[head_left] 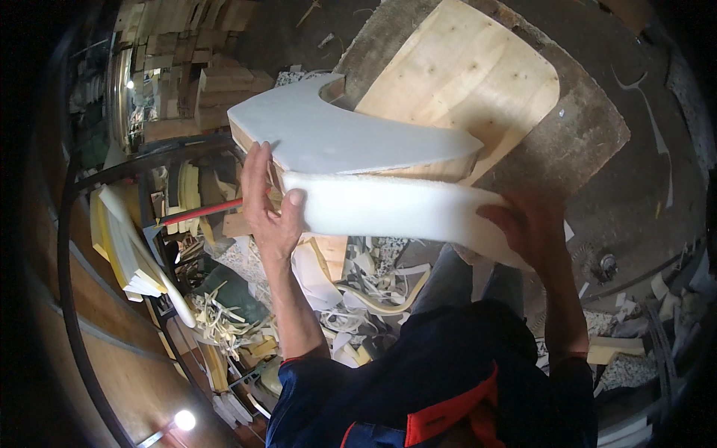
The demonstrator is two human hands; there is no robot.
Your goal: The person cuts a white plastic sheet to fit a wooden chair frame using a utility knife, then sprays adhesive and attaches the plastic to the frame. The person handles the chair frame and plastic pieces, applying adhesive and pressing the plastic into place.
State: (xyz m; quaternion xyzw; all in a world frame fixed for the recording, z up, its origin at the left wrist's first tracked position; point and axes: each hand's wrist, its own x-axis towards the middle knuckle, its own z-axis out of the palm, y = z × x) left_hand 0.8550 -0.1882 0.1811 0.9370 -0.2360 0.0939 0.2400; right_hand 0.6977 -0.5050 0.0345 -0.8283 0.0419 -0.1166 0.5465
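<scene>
A long white foam strip (373,209) stretches between my two hands, its upper edge against the wooden side of a curved, grey-topped piece (336,131). My left hand (270,213) grips the strip's left end: the thumb presses on the foam, and the fingers reach up the piece's left corner. At the right, where the strip bends down and away from the piece, my right hand (529,228) holds it, with some fingers hidden. The grey-topped piece has a pointed right end and a hollow in its far edge.
Behind the piece a curved plywood panel (463,75) lies on a worn brown board (590,142). At left, foam sheets (127,239) hang by a dark metal frame (67,261), near a red bar (202,212). Foam offcuts (224,313) litter the floor. Wood blocks (224,89) are stacked far left.
</scene>
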